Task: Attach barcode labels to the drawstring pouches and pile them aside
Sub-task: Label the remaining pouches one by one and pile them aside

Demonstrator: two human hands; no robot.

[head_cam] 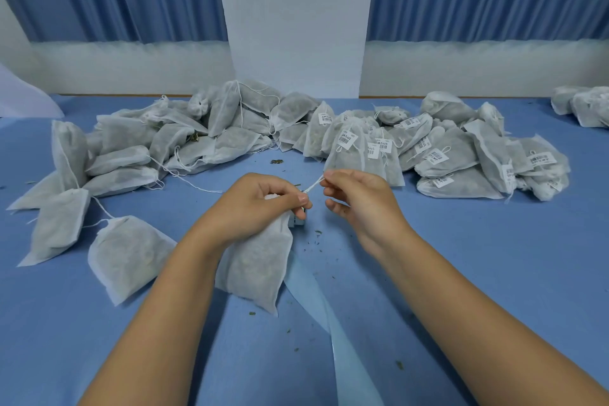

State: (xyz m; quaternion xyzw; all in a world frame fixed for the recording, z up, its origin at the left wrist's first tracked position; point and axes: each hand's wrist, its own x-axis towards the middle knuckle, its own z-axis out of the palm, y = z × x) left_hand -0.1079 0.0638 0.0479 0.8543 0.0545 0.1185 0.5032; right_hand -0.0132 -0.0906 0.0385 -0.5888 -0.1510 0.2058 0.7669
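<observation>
In the head view, the left hand (260, 204) is gripping the gathered neck of a filled pouch (255, 269), its fingers (290, 196) curling closed around the fabric. The pouch's body is lying on the bench (494, 273) under that wrist. The right hand (359, 201) is pinching the thin drawstring (313, 184) between thumb and forefinger, and the other fingers are hanging loosely curled. No label is showing on this pouch (it may be hiding under the left hand). The thin string is likely risking a slip out of that small pinch, and a hard tug is probably threatening the sheer fabric. Dried flakes (316, 241) are already lying scattered nearby. A pale backing strip (329, 306) is running under the pouch and could be dragged along with it. Loose strings are trailing from the unlabelled heap (158, 145) on the left and could snag. The labelled pile (461, 155) is sitting near on the right, with bare bench lying between it and the hands. The far edge is meeting the wall (461, 72), and the near edge is lying out of view.
</observation>
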